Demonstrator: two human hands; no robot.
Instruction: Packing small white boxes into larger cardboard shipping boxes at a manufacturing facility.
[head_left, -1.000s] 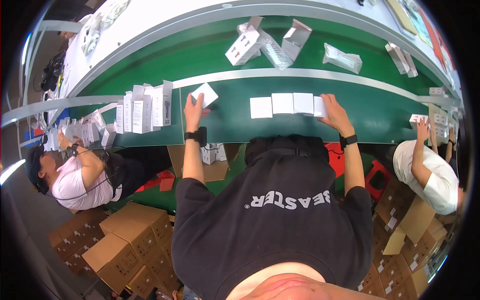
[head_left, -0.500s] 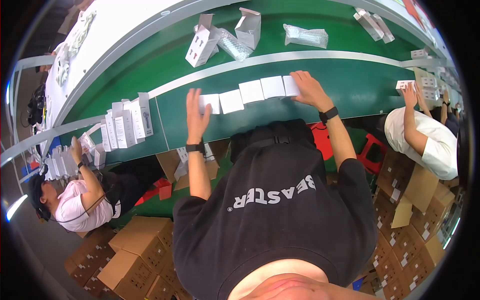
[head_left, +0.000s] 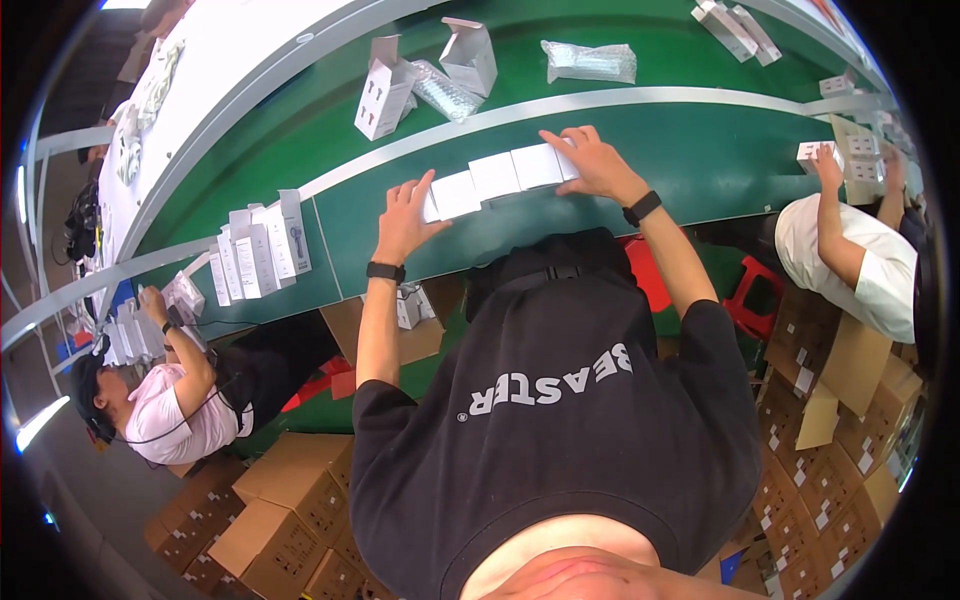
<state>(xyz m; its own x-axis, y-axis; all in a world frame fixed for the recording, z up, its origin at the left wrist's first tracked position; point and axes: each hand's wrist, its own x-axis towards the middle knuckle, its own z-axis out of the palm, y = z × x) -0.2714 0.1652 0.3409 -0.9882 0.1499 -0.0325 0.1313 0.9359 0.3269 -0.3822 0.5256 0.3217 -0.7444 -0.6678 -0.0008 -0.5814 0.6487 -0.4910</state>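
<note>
A row of several small white boxes stands across the green work surface in front of me. My left hand is pressed round the box at the row's left end, its thumb on the near side and fingers beyond. On the opposite end, my right hand grips the last box, fingers over its far side and thumb at the near edge. Between my hands the boxes stand side by side, slightly out of line. My palms partly hide both end boxes.
Opened white cartons stand upright at left. Beyond a pale rail lie two open boxes and bubble-wrapped pieces. People work on either side: one in pink, another in white. Brown cartons are stacked below.
My left hand has come in from beside the row and closed on its left end. The right hand has shifted its grip over the right end box.
</note>
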